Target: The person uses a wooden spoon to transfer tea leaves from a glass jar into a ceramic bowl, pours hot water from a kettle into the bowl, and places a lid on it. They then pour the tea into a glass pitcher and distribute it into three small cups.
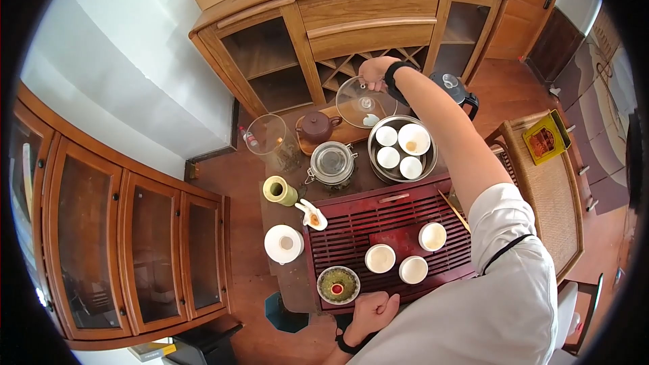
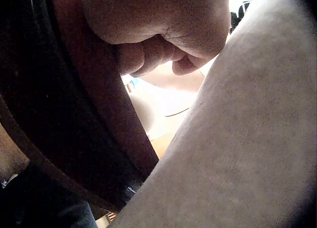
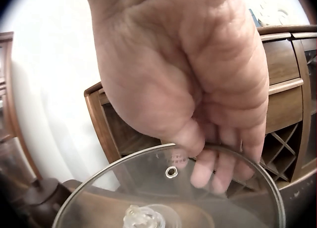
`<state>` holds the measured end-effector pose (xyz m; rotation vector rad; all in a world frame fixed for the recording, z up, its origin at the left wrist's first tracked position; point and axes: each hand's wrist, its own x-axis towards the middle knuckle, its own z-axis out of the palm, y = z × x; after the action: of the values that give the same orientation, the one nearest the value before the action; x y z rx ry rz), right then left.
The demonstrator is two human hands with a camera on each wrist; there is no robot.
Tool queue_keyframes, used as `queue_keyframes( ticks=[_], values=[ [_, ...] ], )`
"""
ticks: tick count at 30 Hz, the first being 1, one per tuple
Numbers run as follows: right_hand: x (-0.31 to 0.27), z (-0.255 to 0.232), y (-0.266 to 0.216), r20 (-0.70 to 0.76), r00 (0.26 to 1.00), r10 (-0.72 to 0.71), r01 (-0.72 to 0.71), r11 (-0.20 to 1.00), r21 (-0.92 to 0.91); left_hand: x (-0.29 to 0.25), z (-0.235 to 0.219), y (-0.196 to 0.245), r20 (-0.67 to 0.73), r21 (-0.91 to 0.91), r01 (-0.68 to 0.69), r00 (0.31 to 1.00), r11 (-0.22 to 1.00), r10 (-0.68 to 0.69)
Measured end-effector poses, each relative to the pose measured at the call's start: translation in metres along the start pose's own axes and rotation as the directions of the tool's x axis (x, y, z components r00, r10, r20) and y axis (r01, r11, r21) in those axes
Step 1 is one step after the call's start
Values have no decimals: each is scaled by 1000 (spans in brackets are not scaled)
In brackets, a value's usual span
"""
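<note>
Lid-handling step, I reckon: right hand [image 1: 378, 73] pinches the lid [image 1: 349, 103]; next move needs steady clearance from the teapot [image 1: 314, 128] near that hand. Left hand [image 1: 376, 312] curled, empty.

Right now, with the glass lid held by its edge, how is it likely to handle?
The glass lid should stay stiff, being a metal-rimmed disc. It may tilt or swing, since the right hand pinches only its edge. Being glass, it would probably crack if knocked.

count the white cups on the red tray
3: left cup, right cup farther back, and middle cup nearest the person. The shirt covers part of the tray, so more could be hidden.
</note>
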<state>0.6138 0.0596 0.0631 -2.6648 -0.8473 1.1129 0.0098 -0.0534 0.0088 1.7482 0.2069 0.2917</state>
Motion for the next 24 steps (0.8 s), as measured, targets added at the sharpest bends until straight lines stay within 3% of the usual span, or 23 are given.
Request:
queue_keyframes(
  ticks=[3, 5, 9, 12, 15, 18, 24],
  values=[
    [-24, 0, -10, -35, 998, -55, 52, 996, -71, 1, 0, 1, -2, 0, -10, 1000, 1000, 10],
    [-27, -1, -14, -45, 999, -23, 8, 955, -296, 0, 0, 0, -5, -1, -11, 1000, 1000, 11],
    [-33, 0, -17, -75, 997, 17, -33, 975, -221, 1, -1, 2, -4, -15, -8, 1000, 1000, 8],
    [-44, 1, -24, -142, 990, 20, -63, 949, -309, 0, 0, 0, -10, -3, -18, 1000, 1000, 18],
    [-57, -3, -25, -277, 947, -159, 71, 950, -303, 0, 1, -1, -13, 3, -28, 1000, 1000, 28],
    [-56, -19, -24, -194, 958, -210, 135, 931, -341, 2, 1, 5, -15, 4, -38, 999, 999, 38],
    [-163, -61, -37, -176, 978, -111, 36, 924, -381, 3, 0, 9, 8, -32, -75, 997, 997, 75]
  ],
)
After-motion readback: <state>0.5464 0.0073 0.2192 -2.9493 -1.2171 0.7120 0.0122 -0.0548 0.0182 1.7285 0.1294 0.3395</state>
